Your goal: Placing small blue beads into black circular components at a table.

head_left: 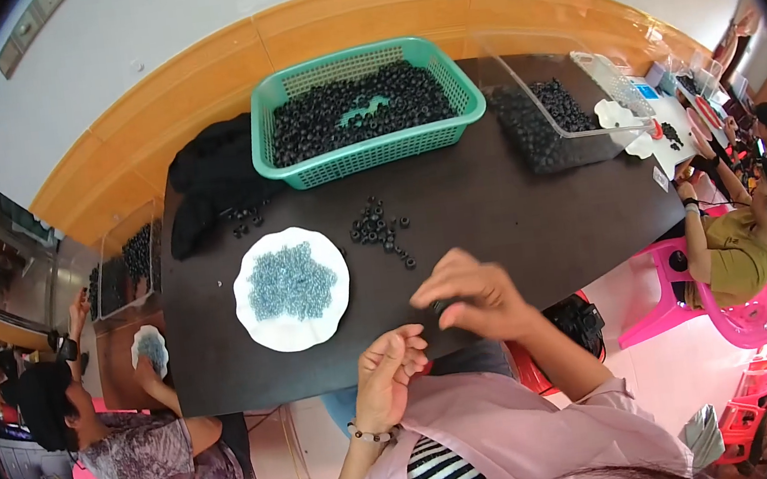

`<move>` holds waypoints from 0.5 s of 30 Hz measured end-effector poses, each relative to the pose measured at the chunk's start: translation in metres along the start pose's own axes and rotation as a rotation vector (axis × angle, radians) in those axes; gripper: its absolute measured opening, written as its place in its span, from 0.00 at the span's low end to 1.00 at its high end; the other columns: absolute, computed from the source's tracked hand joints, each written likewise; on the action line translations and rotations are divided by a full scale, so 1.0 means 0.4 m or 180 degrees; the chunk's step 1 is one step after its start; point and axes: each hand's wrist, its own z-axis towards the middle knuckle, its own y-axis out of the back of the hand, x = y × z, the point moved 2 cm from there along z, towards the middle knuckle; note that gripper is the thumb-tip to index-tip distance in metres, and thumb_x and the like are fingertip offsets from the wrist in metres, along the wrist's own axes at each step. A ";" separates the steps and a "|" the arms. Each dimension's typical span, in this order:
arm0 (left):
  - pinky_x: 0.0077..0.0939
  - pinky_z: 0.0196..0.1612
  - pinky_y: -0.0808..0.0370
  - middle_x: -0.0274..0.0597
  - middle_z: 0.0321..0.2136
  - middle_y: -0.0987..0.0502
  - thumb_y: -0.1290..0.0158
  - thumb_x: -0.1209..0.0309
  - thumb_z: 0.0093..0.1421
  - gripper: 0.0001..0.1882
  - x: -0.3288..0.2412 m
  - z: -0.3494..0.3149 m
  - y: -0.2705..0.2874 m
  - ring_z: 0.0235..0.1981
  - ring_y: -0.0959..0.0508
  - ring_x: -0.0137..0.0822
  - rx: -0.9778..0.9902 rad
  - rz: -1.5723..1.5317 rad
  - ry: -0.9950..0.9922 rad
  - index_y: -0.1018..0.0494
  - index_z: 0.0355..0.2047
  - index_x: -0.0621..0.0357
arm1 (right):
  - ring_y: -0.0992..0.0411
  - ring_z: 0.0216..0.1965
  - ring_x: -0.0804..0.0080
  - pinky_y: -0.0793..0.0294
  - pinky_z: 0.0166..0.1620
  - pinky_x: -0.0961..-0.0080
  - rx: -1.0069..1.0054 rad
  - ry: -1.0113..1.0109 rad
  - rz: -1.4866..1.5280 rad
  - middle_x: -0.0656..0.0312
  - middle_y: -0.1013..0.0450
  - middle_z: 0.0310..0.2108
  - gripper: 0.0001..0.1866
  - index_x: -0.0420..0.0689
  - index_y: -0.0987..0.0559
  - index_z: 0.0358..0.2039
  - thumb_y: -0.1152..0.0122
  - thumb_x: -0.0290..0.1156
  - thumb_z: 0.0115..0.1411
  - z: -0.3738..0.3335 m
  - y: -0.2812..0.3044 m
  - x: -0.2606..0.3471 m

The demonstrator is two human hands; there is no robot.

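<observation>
My left hand (391,373) is at the near edge of the dark table, its thumb and fingertips pinched together. Anything in that pinch is too small to make out. Just right of it is my right hand (480,299), slightly blurred, with fingers curled round a small black part (439,307). Beyond my hands lies a loose cluster of small black ring-like parts (377,228). To the left, a white scalloped plate (298,336) holds a heap of tiny clear bluish pieces (292,281).
A green basket (372,156) of black parts stands at the back. Right of it is a clear bin (570,135) with more. Black cloth (218,178) lies at the back left. People sit at left (138,447) and right (734,247), near pink stools (659,288).
</observation>
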 end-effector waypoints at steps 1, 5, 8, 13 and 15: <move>0.16 0.33 0.26 0.37 0.32 0.21 0.51 0.64 0.66 0.16 0.003 0.011 0.018 0.29 0.23 0.24 -0.0195 0.0040 0.0020 0.26 0.44 0.65 | 0.30 0.37 0.69 0.33 0.45 0.71 -0.0121 0.0125 -0.0479 0.63 0.21 0.35 0.17 0.43 0.17 0.35 0.34 0.45 0.54 0.022 0.050 0.016; 0.18 0.37 0.24 0.37 0.32 0.21 0.50 0.69 0.65 0.13 0.008 0.035 0.090 0.30 0.22 0.26 -0.0510 -0.0250 -0.0074 0.27 0.45 0.66 | 0.31 0.36 0.73 0.32 0.42 0.77 -0.1033 0.0243 -0.1988 0.62 0.24 0.37 0.11 0.42 0.19 0.38 0.37 0.31 0.54 0.118 0.261 0.072; 0.20 0.41 0.23 0.39 0.32 0.21 0.51 0.71 0.66 0.13 0.002 0.043 0.105 0.33 0.21 0.27 -0.0396 -0.0570 -0.0099 0.27 0.47 0.66 | 0.30 0.32 0.74 0.31 0.37 0.78 -0.1847 0.0097 -0.3012 0.61 0.25 0.33 0.13 0.42 0.19 0.42 0.38 0.30 0.55 0.188 0.431 0.063; 0.21 0.43 0.24 0.40 0.37 0.22 0.52 0.72 0.66 0.15 0.006 0.038 0.096 0.37 0.22 0.28 -0.0232 -0.0204 -0.0024 0.29 0.50 0.67 | 0.26 0.28 0.68 0.28 0.35 0.74 -0.1807 -0.0865 -0.4169 0.52 0.24 0.28 0.14 0.41 0.20 0.43 0.41 0.28 0.55 0.218 0.647 -0.091; 0.21 0.43 0.24 0.40 0.37 0.22 0.51 0.73 0.65 0.15 0.005 0.040 0.092 0.37 0.22 0.28 -0.0266 -0.0224 -0.0019 0.30 0.51 0.67 | 0.24 0.29 0.67 0.27 0.36 0.74 -0.1735 -0.0839 -0.4547 0.52 0.23 0.29 0.13 0.40 0.20 0.42 0.41 0.28 0.56 0.224 0.633 -0.117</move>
